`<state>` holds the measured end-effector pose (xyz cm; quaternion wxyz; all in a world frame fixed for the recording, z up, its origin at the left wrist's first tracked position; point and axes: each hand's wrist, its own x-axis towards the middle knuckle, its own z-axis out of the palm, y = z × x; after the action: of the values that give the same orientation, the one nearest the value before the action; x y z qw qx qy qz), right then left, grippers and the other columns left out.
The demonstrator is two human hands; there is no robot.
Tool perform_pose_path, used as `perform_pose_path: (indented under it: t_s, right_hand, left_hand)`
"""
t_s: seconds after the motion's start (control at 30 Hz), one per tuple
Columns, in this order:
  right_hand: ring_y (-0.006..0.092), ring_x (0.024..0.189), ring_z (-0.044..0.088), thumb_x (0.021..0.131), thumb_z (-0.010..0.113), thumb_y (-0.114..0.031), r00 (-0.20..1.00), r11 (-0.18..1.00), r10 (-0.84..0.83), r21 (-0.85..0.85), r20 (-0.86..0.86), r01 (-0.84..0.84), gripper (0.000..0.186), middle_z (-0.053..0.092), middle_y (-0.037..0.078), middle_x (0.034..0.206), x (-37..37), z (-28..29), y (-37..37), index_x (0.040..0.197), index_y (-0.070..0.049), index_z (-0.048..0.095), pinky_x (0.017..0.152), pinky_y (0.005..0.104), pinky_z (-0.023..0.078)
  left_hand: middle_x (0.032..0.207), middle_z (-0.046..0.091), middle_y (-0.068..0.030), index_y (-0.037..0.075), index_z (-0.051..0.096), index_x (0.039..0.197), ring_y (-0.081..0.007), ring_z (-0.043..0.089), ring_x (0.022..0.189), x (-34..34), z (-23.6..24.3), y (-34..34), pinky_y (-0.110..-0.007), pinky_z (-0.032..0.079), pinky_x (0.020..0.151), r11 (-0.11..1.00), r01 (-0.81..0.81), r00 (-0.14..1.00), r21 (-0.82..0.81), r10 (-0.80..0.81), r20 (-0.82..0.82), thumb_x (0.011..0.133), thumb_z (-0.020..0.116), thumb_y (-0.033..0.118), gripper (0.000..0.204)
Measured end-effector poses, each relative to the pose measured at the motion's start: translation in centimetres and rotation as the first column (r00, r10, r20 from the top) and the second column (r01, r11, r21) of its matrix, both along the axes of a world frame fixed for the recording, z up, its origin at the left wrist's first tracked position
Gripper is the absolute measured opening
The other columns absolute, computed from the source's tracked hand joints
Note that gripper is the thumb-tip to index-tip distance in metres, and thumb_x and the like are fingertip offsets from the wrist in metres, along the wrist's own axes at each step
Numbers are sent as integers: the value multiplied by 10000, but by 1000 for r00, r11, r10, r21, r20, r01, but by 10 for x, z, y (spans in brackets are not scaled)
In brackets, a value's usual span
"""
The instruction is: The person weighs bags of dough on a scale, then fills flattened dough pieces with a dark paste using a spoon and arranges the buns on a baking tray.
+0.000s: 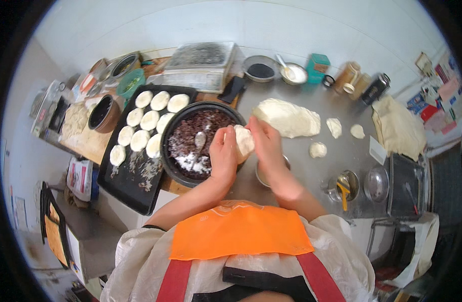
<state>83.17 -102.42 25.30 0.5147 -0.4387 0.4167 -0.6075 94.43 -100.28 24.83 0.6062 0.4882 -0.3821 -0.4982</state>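
Between both hands I hold a piece of pale dough [244, 140], at the right rim of a large round black pan. My left hand [223, 152] cups it from one side, fingers pointing up. My right hand [266, 143] closes on it from the other side; whether anything is inside the dough is hidden. The black pan [171, 173] contains a dark crumbly filling [198, 128] with white powder, and a spoon [199, 142] rests in it. A big lump of dough [287, 118] lies beyond my right hand, with small dough pieces [334, 128] beside it.
At left, a black baking tray [133, 189] carries several round flat dough cakes [150, 121]. A scale [198, 63], a bowl of black seeds [260, 69] and a bowl of white powder [294, 74] stand behind. Under my right wrist sits a metal bowl [264, 177]; a yellow-handled tool [344, 194] is farther right.
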Motion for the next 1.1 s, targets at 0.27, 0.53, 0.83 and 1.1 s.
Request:
perform_pose_path:
  t_s: [0.27, 0.53, 0.83, 1.1]
  right_hand:
    - [169, 618, 563, 948, 591, -370, 887, 986, -159, -120, -433, 119, 423, 620, 91, 691, 57, -5, -18, 778, 17, 593, 594, 331, 465]
    - [113, 582, 525, 948, 589, -391, 952, 981, -51, 191, 303, -8, 426, 604, 48, 749, 73, 4, -36, 944, 35, 591, 528, 284, 447]
    - [142, 744, 615, 929, 632, -298, 957, 965, -36, -259, -286, -41, 360, 656, 83, 768, 71, -1, -35, 1103, 4, 547, 714, 286, 493]
    - [94, 665, 560, 960, 587, -361, 967, 949, 164, 238, 195, -209, 384, 645, 31, 797, 96, 17, -36, 865, 6, 649, 591, 250, 453]
  left_hand:
    - [669, 614, -35, -19, 658, 844, -95, 517, 656, 47, 0, -25, -288, 442, 609, 992, -31, 927, -119, 73, 369, 960, 572, 320, 368]
    - [1162, 606, -111, 1, 523, 1202, -256, 597, 1055, 68, 25, 1, -428, 482, 894, 884, 209, 903, 417, -10, -430, 1013, 399, 433, 488]
    - [655, 558, -1, 2, 621, 785, -73, 479, 630, 86, 0, -32, -264, 401, 556, 976, -189, 982, -105, 190, 5, 973, 567, 286, 344]
    - [1196, 605, -146, 15, 314, 1439, -244, 585, 1073, 126, -3, -30, -294, 432, 928, 989, 142, 989, -45, -140, 50, 975, 505, 421, 646]
